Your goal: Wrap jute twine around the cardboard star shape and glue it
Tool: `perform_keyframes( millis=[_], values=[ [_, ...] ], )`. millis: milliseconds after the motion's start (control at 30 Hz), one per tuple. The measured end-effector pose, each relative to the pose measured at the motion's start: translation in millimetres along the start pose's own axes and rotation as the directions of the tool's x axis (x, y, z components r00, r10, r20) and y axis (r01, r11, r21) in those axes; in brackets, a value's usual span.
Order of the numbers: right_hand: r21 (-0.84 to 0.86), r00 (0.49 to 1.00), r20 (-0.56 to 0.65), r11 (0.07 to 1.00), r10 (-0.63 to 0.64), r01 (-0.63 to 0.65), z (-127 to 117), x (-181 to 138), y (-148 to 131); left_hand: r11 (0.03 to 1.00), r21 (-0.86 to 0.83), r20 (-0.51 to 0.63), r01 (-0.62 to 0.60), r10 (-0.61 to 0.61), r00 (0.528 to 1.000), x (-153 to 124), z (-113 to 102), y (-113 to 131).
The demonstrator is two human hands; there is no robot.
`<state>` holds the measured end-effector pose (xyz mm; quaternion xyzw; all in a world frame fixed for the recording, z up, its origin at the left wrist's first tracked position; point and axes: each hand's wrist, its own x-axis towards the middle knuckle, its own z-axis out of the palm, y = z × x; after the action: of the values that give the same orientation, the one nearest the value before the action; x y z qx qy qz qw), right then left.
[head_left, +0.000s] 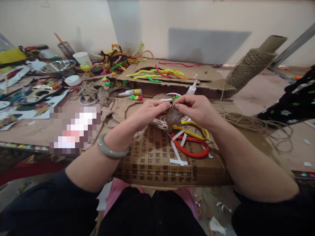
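Note:
My left hand [154, 111] and my right hand [199, 108] meet over a printed cardboard sheet [147, 167]. Thumbs and fingers of both pinch the upper edge of a small brown star-shaped piece [174, 117], whose rim looks wrapped in twine. Just beneath the star lie scissors with one red handle [205, 152] and one yellow; part of the blades is hidden. White paper strips [178, 162] are strewn around the handles. Behind my right hand stands a white glue bottle [191, 89]. Coiled twine pieces [124, 109] rest beside my left hand.
A tilted twine roll [252, 68] stands at the right, loose twine [258, 126] trailing below it. Coloured pipe cleaners [159, 74] lie on cardboard at the back. A glue tube [134, 92], a metal bowl [57, 67] and a paint palette [40, 93] are farther left.

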<state>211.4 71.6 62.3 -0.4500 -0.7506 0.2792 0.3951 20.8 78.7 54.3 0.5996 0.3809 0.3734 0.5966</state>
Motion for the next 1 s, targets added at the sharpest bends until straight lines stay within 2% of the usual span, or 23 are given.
perform_keyframes(
  millis=[200,367,500,633,867,1000],
  values=[
    [0.037,0.982,-0.179,0.998,0.064,-0.058,-5,3,0,0.999,-0.019,-0.014,0.039,-0.04,0.999,0,-4,1],
    [0.144,0.952,-0.291,0.988,0.091,-0.051,-4,7,8,0.999,-0.005,-0.021,-0.052,0.052,0.998,-1,-4,1],
    [0.137,0.948,-0.307,0.99,0.078,-0.037,-2,8,12,0.994,-0.033,-0.053,-0.1,0.098,0.994,1,-2,1],
    [0.183,0.942,-0.318,0.982,0.109,-0.052,0,8,11,0.994,-0.056,-0.031,-0.091,0.089,0.996,0,1,3],
    [0.248,0.936,-0.313,0.965,0.159,-0.082,1,8,4,0.995,-0.021,-0.106,-0.095,0.093,0.99,0,2,1],
    [0.237,0.939,-0.296,0.966,0.173,-0.103,1,8,0,0.994,0.001,-0.103,-0.106,0.105,0.989,2,1,-2]
  ],
)
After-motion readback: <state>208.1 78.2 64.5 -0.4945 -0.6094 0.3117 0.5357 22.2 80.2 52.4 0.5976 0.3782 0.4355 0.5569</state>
